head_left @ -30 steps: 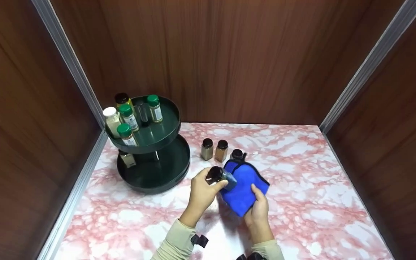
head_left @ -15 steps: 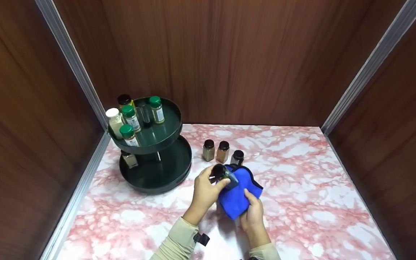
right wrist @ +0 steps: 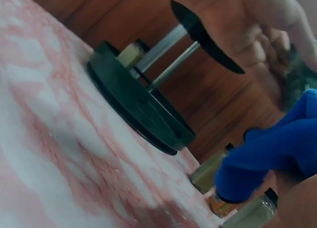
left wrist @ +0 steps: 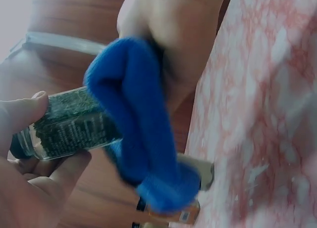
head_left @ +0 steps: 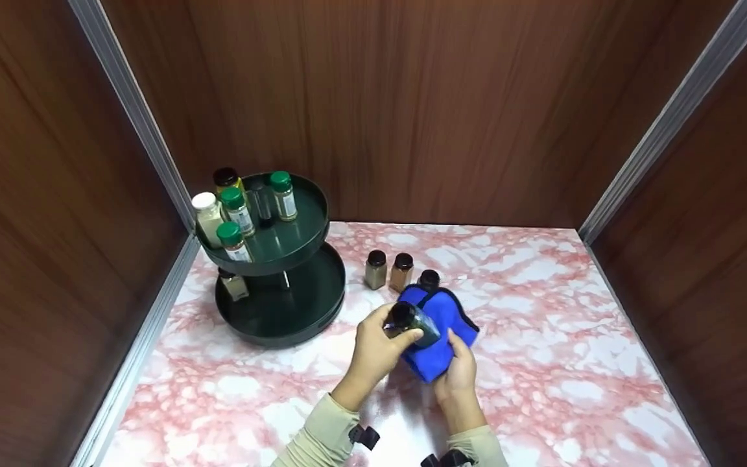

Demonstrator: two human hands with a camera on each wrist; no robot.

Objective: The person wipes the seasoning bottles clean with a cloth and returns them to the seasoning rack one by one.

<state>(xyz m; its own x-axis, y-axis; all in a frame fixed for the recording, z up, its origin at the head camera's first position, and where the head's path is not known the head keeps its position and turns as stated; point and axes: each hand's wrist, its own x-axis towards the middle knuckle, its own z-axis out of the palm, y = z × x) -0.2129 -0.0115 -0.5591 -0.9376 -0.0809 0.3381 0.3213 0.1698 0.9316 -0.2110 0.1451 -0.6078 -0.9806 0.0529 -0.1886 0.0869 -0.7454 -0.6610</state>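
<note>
My left hand (head_left: 373,350) grips a glass spice jar (left wrist: 74,121) of dark green dried herbs by its black-capped end, tilted above the table. My right hand (head_left: 461,373) holds a blue cloth (head_left: 435,357) with black edging, thumb on top and the other fingers hidden beneath. In the left wrist view the cloth, bunched into folds, meets the jar's base end. Just behind the cloth stands a black-capped jar (head_left: 429,279), partly covered by it. Two more black-capped spice jars stand to its left, one greenish (head_left: 375,272) and one orange-brown (head_left: 401,274).
A dark green two-tier round rack (head_left: 283,337) stands at the left. Its upper tier holds several bottles, with green caps (head_left: 229,231), a white cap (head_left: 203,201) and a dark cap. One jar (head_left: 236,287) is on the lower tier. Wood-grain panels (head_left: 438,117) enclose the marbled table (head_left: 542,363).
Both hands stay together with the jar and the cloth, shifting a little. The cloth swings back and forth and changes its folds against the jar. The jar has moved slightly right.
</note>
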